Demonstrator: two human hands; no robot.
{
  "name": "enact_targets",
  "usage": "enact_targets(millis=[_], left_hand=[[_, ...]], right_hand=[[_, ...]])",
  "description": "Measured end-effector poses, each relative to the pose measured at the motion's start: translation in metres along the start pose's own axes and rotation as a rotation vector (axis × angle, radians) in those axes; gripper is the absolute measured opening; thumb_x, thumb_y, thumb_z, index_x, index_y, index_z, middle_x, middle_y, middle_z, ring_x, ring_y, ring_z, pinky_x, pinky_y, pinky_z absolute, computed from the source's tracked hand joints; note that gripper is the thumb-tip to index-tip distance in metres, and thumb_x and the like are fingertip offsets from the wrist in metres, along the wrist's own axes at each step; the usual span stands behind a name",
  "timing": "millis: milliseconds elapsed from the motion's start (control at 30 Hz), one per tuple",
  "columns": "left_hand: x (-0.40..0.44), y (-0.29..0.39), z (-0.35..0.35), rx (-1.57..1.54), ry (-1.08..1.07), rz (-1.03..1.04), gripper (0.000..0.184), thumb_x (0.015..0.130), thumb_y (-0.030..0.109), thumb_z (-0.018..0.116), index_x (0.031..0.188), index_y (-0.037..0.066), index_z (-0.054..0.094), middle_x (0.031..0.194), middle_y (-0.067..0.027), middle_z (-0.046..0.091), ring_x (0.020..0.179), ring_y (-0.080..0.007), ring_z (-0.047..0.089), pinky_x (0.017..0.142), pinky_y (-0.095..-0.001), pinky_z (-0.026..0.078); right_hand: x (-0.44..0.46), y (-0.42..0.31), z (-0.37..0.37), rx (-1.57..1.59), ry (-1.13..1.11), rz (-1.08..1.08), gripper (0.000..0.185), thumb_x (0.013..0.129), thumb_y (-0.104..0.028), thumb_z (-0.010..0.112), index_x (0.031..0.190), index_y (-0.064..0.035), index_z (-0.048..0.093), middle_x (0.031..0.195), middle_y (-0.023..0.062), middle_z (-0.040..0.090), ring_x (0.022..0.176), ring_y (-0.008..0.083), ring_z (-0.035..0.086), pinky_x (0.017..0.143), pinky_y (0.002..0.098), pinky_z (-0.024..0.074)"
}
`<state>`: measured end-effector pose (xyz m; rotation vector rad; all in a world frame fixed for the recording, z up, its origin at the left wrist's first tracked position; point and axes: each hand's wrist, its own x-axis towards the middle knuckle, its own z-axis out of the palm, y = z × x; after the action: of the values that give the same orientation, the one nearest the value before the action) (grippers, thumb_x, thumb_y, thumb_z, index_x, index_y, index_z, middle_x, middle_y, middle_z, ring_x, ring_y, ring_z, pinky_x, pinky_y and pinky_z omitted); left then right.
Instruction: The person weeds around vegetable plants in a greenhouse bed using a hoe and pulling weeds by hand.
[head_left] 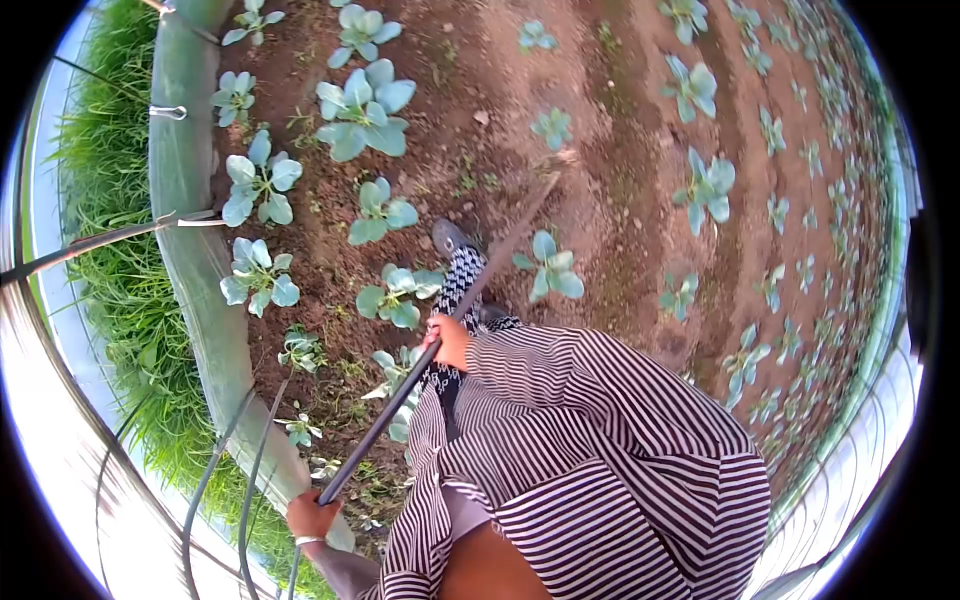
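Observation:
A long, dark tool handle (pixel 405 388) slants across the view from lower left to upper middle. My left hand (pixel 313 513), with a pale band at the wrist, is closed around its rear end. Farther along the shaft, my right hand (pixel 447 341) also grips it, the striped sleeve reaching in from the right. The far end is smeared by motion over bare soil (pixel 590 190), so its head cannot be made out. Close to that end grow a small cabbage-like seedling (pixel 552 128) and a larger leafy plant (pixel 550 268).
Rows of blue-green plants (pixel 365 110) stand on both sides of my feet (pixel 452 237). Along the left runs a pale plastic sheet edge (pixel 185 240) with tall grass (pixel 110 200) beyond it. Thin curved rods (pixel 255 480) rise at lower left. More crop rows (pixel 775 215) extend right.

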<state>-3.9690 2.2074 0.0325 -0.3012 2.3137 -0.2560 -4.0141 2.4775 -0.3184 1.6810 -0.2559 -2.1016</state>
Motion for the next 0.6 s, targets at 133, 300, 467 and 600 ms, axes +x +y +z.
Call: enact_targets(millis=[133, 300, 467, 600], left_hand=[[0.044, 0.06, -0.014, -0.061, 0.075, 0.081, 0.031, 0.06, 0.037, 0.077, 0.069, 0.01, 0.064, 0.06, -0.0107, 0.062, 0.057, -0.0314, 0.062, 0.056, -0.0428, 0.049], [0.09, 0.134, -0.053, -0.206, 0.114, 0.206, 0.027, 0.064, 0.03, 0.074, 0.074, 0.008, 0.061, 0.062, -0.0143, 0.06, 0.057, -0.0331, 0.06, 0.054, -0.0432, 0.046], [0.123, 0.184, -0.096, -0.313, 0.039, 0.294, 0.033, 0.063, 0.032, 0.074, 0.072, 0.004, 0.059, 0.062, -0.0156, 0.059, 0.058, -0.0339, 0.059, 0.055, -0.0416, 0.045], [0.169, 0.215, -0.13, -0.362, 0.002, 0.288, 0.046, 0.061, 0.047, 0.074, 0.07, 0.004, 0.061, 0.064, -0.015, 0.06, 0.062, -0.0326, 0.061, 0.058, -0.041, 0.048]], right_hand=[[-0.051, -0.089, 0.075, -0.002, -0.063, -0.157, 0.027, 0.075, -0.012, 0.061, 0.062, -0.012, 0.037, 0.053, 0.0022, 0.036, 0.044, 0.0188, 0.037, 0.049, 0.0385, 0.0387], [-0.095, -0.182, 0.174, -0.157, -0.123, -0.439, 0.028, 0.076, -0.015, 0.062, 0.062, -0.0115, 0.039, 0.052, 0.0013, 0.038, 0.045, 0.0168, 0.039, 0.048, 0.0374, 0.0391], [-0.126, -0.235, 0.254, -0.199, -0.185, -0.487, 0.025, 0.076, -0.013, 0.063, 0.062, -0.0104, 0.042, 0.051, 0.0026, 0.038, 0.045, 0.0183, 0.04, 0.046, 0.0393, 0.0391], [-0.123, -0.274, 0.319, -0.231, -0.324, -0.395, 0.028, 0.077, -0.017, 0.061, 0.058, -0.0125, 0.041, 0.049, 0.0036, 0.036, 0.044, 0.0197, 0.039, 0.044, 0.0392, 0.0368]])
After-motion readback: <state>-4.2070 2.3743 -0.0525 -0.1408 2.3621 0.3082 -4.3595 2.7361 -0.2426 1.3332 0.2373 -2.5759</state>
